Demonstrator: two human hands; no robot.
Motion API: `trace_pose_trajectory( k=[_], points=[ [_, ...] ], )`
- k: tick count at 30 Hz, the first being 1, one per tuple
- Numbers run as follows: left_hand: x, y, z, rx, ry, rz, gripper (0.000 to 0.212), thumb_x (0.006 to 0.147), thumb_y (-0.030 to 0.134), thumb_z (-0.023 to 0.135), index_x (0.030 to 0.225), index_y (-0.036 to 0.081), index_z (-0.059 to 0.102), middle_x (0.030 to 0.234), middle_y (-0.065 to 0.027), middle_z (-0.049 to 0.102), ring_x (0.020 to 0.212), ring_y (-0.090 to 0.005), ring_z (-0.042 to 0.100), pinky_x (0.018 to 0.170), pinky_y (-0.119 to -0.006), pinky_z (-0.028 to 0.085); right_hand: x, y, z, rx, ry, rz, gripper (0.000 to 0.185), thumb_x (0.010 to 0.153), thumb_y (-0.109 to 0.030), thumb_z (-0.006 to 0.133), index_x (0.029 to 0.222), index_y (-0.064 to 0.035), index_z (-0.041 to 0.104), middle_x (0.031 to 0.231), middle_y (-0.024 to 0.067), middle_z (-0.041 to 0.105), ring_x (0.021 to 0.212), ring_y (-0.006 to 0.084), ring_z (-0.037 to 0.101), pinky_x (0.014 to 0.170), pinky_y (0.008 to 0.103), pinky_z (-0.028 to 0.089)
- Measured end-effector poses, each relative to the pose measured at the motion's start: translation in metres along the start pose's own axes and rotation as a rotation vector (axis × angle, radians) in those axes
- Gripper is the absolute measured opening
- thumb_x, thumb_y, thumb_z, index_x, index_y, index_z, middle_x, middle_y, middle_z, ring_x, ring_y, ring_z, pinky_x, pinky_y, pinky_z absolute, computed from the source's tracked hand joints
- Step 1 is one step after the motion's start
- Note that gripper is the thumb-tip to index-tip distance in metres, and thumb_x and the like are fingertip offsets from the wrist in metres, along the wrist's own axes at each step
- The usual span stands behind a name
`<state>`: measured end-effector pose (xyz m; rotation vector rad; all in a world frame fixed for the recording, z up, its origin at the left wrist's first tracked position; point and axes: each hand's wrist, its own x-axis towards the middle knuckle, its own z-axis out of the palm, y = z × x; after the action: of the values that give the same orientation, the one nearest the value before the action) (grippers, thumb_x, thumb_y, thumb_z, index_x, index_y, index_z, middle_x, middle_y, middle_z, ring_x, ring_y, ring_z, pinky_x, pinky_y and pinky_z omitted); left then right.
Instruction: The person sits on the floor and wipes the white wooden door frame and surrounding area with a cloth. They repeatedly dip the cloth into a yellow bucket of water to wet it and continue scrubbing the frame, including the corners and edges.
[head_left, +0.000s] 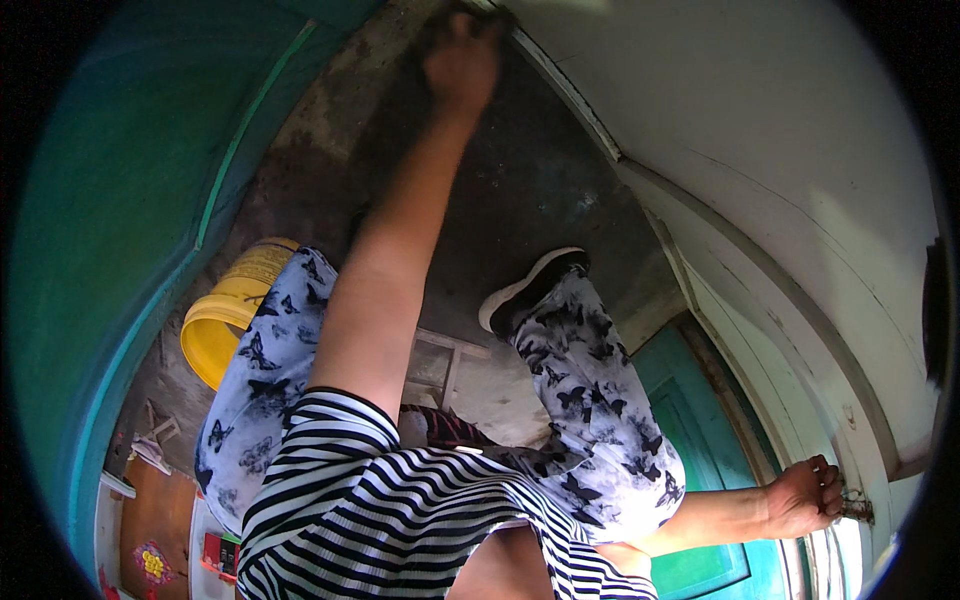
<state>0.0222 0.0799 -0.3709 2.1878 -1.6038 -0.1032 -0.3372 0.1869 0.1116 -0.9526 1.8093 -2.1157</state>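
My left hand reaches far forward to the foot of a white wooden panel. It is blurred. A dark, soft-edged patch surrounds the fingers, and I cannot tell whether it is a cloth or shadow. Off to the right, my right hand has curled fingers against the panel's frame, beside a small rusty metal fitting. What those fingers grip is hidden. Beneath my outstretched left arm lies a dark, stained concrete floor.
A yellow plastic bucket lies tipped beside my left leg. Green painted panels stand at left and lower right. Behind me are a wooden stool and a brown panel with a yellow-and-pink decoration. My dark shoe stands on the floor.
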Motion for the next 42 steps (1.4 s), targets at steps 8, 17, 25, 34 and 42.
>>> trace_pose_trajectory(
  k=[8,17,25,34,42],
  points=[
    [0.048,-0.011,-0.006,0.041,-0.184,-0.327,0.031,0.086,0.011,0.057,0.116,0.004,0.061,0.116,-0.0203,0.059,0.082,-0.0299,0.063,0.064,-0.041,0.053,-0.009,0.000,0.011,0.048,-0.002,0.034,0.035,0.088,-0.018,0.053,0.059,-0.0135,0.033,0.059,0.0007,0.025,0.068,0.0190,0.032,0.066,0.0356,0.027],
    [-0.103,0.109,-0.008,-0.225,-0.398,0.167,0.039,0.084,0.015,0.055,0.123,0.009,0.057,0.110,-0.0155,0.056,0.091,-0.0347,0.060,0.072,-0.044,0.053,0.000,0.004,0.005,0.021,0.081,-0.020,0.034,0.089,-0.017,0.052,0.062,-0.0130,0.032,0.063,0.0015,0.027,0.069,0.0187,0.031,0.066,0.0359,0.027],
    [-0.090,0.114,-0.073,-1.722,-1.296,-0.997,0.043,0.089,0.032,0.062,0.126,0.011,0.059,0.124,-0.0127,0.060,0.114,-0.0278,0.057,0.098,-0.039,0.045,0.009,0.014,-0.018,0.002,-0.136,0.015,0.029,0.091,-0.036,0.058,0.076,-0.0140,0.046,0.065,-0.0004,0.041,0.068,0.0160,0.040,0.065,0.0335,0.032],
    [0.017,0.133,-0.260,-1.428,-1.512,-0.868,0.042,0.083,0.040,0.070,0.105,0.005,0.067,0.101,-0.0105,0.069,0.090,-0.0245,0.067,0.087,-0.040,0.052,-0.028,0.017,-0.008,0.249,-0.354,0.471,0.025,0.101,-0.025,0.046,0.080,-0.0107,0.046,0.077,-0.0006,0.044,0.073,0.0129,0.041,0.070,0.0281,0.035],
    [0.034,0.046,-0.478,-1.574,-1.389,-0.185,0.072,0.081,0.028,0.071,0.138,-0.001,0.039,0.129,-0.0152,0.056,0.116,-0.0239,0.057,0.100,-0.037,0.046,-0.092,-0.077,0.026,0.445,-0.684,0.410,0.029,0.103,-0.023,0.044,0.079,-0.0067,0.045,0.077,0.0012,0.041,0.075,0.0129,0.038,0.073,0.0278,0.034]
  ],
)
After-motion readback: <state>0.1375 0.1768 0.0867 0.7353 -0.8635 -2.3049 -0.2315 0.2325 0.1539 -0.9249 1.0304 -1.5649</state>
